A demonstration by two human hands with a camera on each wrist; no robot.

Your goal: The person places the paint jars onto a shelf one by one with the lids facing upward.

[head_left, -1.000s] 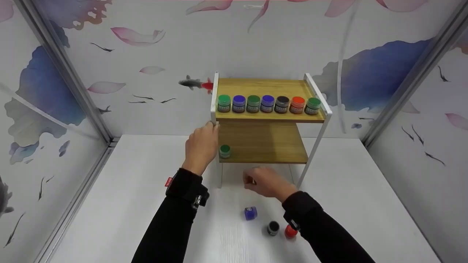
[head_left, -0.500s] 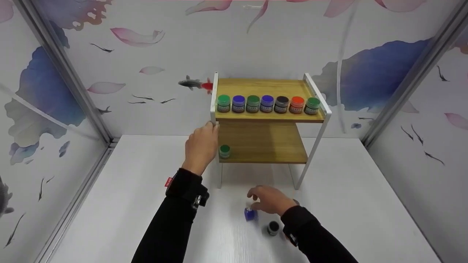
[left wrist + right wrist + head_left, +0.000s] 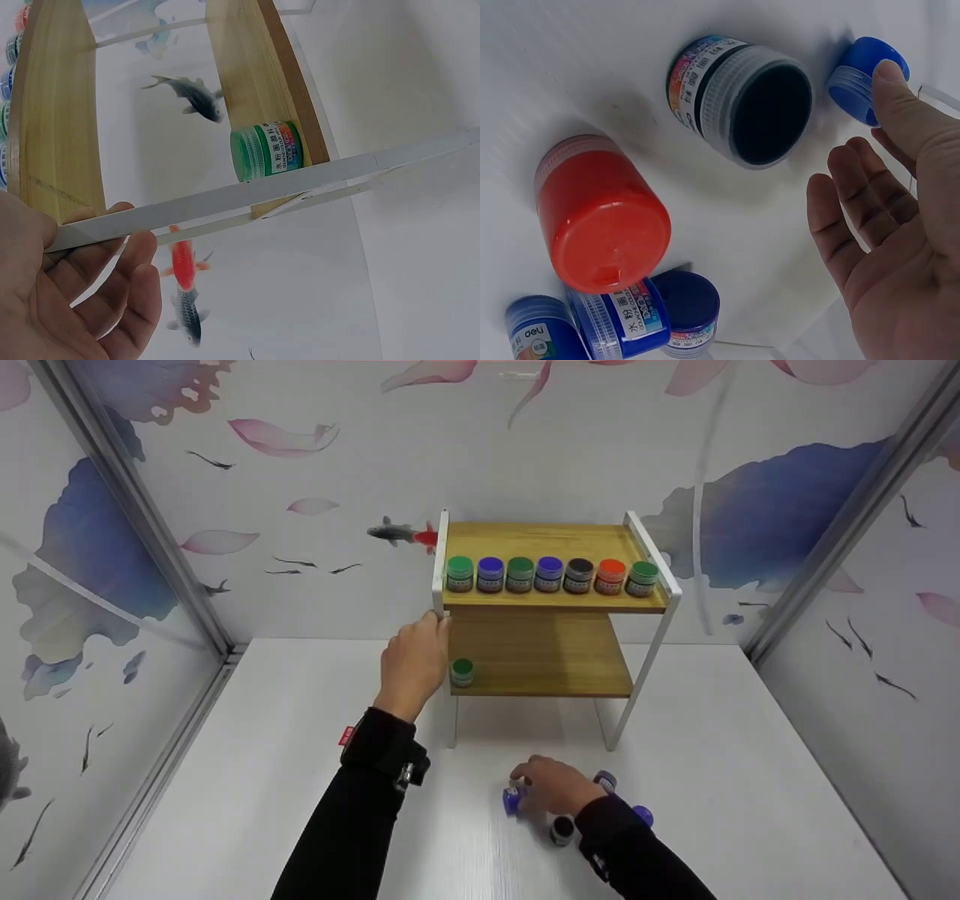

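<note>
My left hand [image 3: 412, 664] grips the white left post of a two-tier wooden shelf [image 3: 544, 649] just below its upper board. The left wrist view shows the thumb and fingers around that white post [image 3: 247, 196]. My right hand [image 3: 559, 786] is low over the white table, beside a blue paint jar [image 3: 511, 802] lying on its side. In the right wrist view the thumb overlaps this blue jar [image 3: 853, 94] while the other fingers are apart from it, loosely bent. A green-lidded paint jar [image 3: 462, 673] stands at the lower board's left front corner.
Several paint jars [image 3: 549, 574] form a row along the upper board. A black paint jar [image 3: 561, 830] lies near my right wrist. The right wrist view also has a red jar [image 3: 607, 217] and several blue ones [image 3: 634, 319]. Patterned walls [image 3: 300, 585] enclose the table.
My right hand has come down and toward me from below the shelf to the blue paint jar, its fingers spreading from a curl. My left hand keeps its hold on the post.
</note>
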